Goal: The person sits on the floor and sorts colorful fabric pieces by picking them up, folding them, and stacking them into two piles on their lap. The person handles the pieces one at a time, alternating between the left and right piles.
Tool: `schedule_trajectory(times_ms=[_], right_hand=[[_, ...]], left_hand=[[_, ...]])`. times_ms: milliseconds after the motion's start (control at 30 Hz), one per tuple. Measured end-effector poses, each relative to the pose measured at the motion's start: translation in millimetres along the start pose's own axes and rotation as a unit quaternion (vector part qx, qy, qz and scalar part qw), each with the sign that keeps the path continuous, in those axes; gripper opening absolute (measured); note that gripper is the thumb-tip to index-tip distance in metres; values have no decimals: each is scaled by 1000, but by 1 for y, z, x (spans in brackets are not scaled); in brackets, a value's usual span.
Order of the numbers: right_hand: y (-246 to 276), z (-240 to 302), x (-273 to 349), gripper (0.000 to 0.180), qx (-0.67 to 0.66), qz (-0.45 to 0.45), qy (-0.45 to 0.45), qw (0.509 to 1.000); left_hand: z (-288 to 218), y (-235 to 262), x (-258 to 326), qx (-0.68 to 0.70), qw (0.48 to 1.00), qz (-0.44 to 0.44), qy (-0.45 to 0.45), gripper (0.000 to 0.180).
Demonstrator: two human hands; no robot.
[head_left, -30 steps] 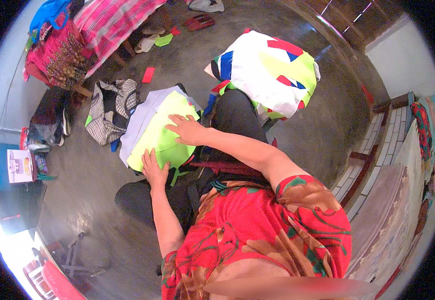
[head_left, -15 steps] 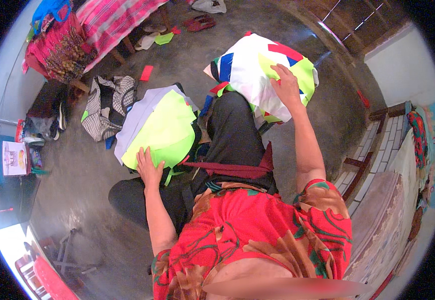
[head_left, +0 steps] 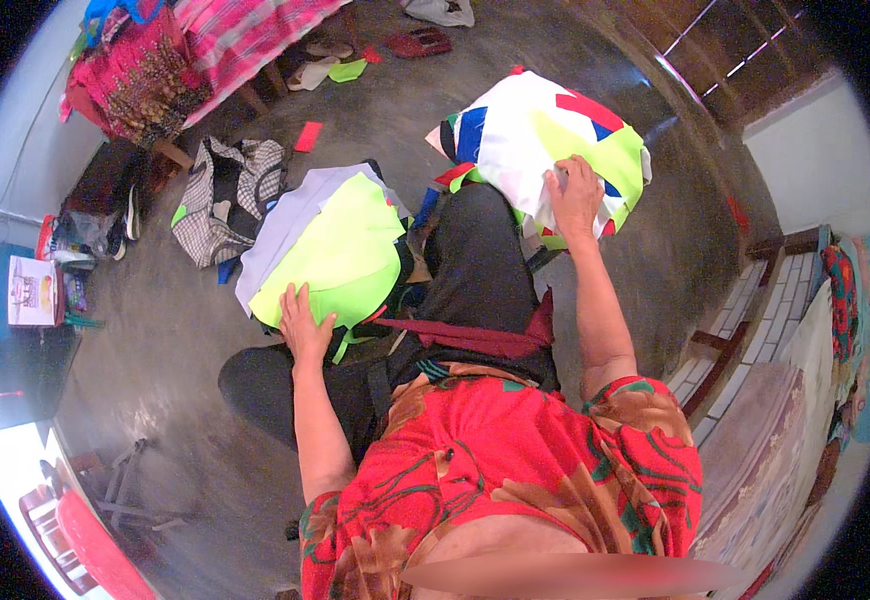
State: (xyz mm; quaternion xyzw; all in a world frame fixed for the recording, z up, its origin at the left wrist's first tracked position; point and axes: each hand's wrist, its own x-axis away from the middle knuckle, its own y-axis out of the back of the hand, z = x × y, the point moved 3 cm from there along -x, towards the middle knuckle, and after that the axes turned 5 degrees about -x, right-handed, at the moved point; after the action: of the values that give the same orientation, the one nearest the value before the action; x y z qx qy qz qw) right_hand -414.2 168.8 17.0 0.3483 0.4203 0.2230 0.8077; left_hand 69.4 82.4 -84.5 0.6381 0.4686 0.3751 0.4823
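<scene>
My left hand (head_left: 305,322) lies with its fingers spread on the near edge of a neon yellow-green fabric piece (head_left: 340,250). That piece rests on a pale grey fabric piece (head_left: 280,225), in a stack beside my bent leg. Out to the right, my right hand (head_left: 579,198) is on a rounded heap of fabric scraps, its fingers bent and its thumb toward them, gripping a white cloth piece (head_left: 515,150). Around the white cloth show red (head_left: 591,108), blue (head_left: 471,134) and neon green (head_left: 619,160) scraps. The fingertips are partly hidden against the cloth.
A checked grey-and-black cloth item (head_left: 205,225) lies on the concrete floor left of the stack. Nearby is a small red scrap (head_left: 307,137). A pink checked cloth (head_left: 245,45) covers furniture at the far left. A red chair (head_left: 95,545) stands at lower left.
My right hand has drawn slightly nearer to me on the heap, and its fingers have bent in on the white cloth. My left hand stays on the yellow-green piece. The view has shifted slightly.
</scene>
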Motion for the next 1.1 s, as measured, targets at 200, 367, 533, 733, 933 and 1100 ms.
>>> schedule_trajectory(times_ms=[200, 367, 533, 733, 933, 1100], right_hand=[[-1, 7, -13, 18, 12, 25, -82, 996], [20, 50, -16, 14, -34, -66, 69, 995], [8, 104, -8, 13, -107, -40, 152, 982], [-3, 115, 14, 10, -255, -44, 93, 961], [13, 144, 0, 10, -622, 144, -17, 769], [2, 200, 49, 12, -773, 345, -149, 510]], left_hand=[[-1, 2, 0, 24, 1000, 15, 12, 78], [-2, 5, 2, 27, 999, 12, 14, 77], [4, 0, 0, 24, 1000, -7, 3, 79], [4, -1, 1, 31, 999, -13, 2, 78], [6, 4, -2, 22, 997, -70, 17, 76], [-20, 42, 0, 126, 976, -172, -42, 73]])
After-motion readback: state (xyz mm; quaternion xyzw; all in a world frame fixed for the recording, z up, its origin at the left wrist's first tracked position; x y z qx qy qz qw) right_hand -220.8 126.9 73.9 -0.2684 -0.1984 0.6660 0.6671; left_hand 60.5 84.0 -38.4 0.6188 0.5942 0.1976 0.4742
